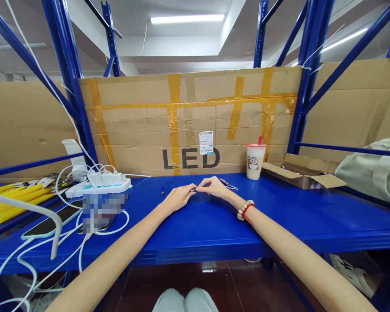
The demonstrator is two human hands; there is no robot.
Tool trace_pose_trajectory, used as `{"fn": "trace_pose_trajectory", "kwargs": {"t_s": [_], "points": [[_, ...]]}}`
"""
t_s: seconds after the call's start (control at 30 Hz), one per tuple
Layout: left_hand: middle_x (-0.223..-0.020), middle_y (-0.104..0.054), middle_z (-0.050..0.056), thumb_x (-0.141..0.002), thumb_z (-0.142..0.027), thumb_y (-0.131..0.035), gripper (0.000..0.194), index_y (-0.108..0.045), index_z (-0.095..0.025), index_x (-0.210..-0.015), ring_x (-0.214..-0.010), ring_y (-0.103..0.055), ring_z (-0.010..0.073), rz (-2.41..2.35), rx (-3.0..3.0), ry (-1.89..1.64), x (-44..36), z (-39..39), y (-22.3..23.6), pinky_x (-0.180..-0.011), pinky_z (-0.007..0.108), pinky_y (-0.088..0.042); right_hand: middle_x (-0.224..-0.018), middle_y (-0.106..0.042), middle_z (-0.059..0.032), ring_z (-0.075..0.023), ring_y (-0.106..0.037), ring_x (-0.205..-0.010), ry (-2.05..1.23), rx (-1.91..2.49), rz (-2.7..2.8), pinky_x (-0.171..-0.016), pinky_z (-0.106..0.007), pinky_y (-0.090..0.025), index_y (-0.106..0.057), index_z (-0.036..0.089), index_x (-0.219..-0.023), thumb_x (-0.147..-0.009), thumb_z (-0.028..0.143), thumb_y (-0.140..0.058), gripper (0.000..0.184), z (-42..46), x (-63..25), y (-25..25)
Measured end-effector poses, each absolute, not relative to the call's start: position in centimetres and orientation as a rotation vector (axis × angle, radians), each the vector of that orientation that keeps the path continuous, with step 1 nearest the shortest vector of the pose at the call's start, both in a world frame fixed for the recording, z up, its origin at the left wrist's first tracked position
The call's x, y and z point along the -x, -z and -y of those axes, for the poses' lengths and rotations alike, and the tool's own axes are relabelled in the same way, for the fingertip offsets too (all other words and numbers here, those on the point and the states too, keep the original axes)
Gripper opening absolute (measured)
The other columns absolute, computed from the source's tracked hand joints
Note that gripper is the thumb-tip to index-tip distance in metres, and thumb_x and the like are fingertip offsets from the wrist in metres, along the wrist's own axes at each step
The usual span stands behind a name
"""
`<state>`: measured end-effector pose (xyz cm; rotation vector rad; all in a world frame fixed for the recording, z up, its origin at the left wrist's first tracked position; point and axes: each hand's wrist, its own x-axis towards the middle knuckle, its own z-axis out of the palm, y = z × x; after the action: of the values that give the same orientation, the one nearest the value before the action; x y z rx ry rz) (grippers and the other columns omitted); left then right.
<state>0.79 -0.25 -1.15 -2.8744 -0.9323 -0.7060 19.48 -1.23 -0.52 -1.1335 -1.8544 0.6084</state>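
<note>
My left hand (pixel 178 197) rests low over the blue shelf top (pixel 195 229), its fingers closed on a small dark slim piece (pixel 193 190). My right hand (pixel 212 187) pinches the other end of that piece between thumb and fingers, so the two hands almost meet. Fingers cover most of the piece, and its exact kind cannot be made out. Left of my left hand lies a short dark cylinder (pixel 163 190), like a pen cap. Just beyond my right hand are thin dark and shiny items (pixel 229 185), partly hidden by the hand.
A white power strip (pixel 99 187) with chargers and looping cables is on the left, near a phone (pixel 56 220). Yellow packs (pixel 19 201) lie farther left. Behind stand a taped cardboard sheet (pixel 143 130), a lidded cup (pixel 255 162) and an open carton (pixel 303 173).
</note>
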Motion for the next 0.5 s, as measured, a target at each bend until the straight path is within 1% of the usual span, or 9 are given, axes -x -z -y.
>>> {"fn": "trace_pose_trajectory", "kwargs": {"t_s": [0.13, 0.23, 0.43, 0.5], "points": [[-0.098, -0.062, 0.001, -0.089, -0.032, -0.030, 0.023, -0.046, -0.025, -0.104, -0.087, -0.059, 0.0169, 0.955, 2.871, 0.669, -0.84, 0.23, 1.05, -0.072, 0.025, -0.043, -0.052, -0.058, -0.0010, -0.0078, -0.044, -0.047, -0.561, 1.118, 1.869, -0.045, -0.021, -0.033, -0.069, 0.011, -0.068, -0.057, 0.049, -0.066, 0.039, 1.20, -19.58, 0.50], [-0.099, -0.062, 0.002, -0.090, -0.033, -0.028, 0.024, -0.046, -0.025, -0.104, -0.089, -0.059, 0.0176, 0.966, 2.854, 0.626, -0.80, 0.05, 1.06, -0.071, 0.025, -0.043, -0.053, -0.059, -0.0015, -0.0087, -0.046, -0.048, -0.535, 1.120, 1.881, -0.045, -0.021, -0.034, -0.069, 0.011, -0.068, -0.059, 0.050, -0.064, 0.040, 1.17, -19.59, 0.64], [-0.099, -0.064, 0.004, -0.090, -0.035, -0.025, 0.029, -0.048, -0.026, -0.104, -0.088, -0.060, 0.0209, 1.052, 2.744, 0.449, -0.81, -0.22, 1.21, -0.066, 0.026, -0.043, -0.069, -0.065, -0.0053, -0.0100, -0.051, -0.054, -0.487, 1.092, 1.953, -0.047, -0.021, -0.037, -0.069, 0.012, -0.071, -0.063, 0.051, -0.062, 0.040, 1.10, -19.59, 0.92], [-0.099, -0.064, 0.004, -0.090, -0.036, -0.025, 0.030, -0.049, -0.026, -0.105, -0.087, -0.060, 0.0212, 1.062, 2.727, 0.438, -0.83, -0.21, 1.22, -0.065, 0.026, -0.043, -0.071, -0.066, -0.0059, -0.0105, -0.052, -0.054, -0.477, 1.097, 1.958, -0.048, -0.022, -0.039, -0.069, 0.012, -0.072, -0.063, 0.050, -0.062, 0.040, 0.97, -19.60, 1.00]]}}
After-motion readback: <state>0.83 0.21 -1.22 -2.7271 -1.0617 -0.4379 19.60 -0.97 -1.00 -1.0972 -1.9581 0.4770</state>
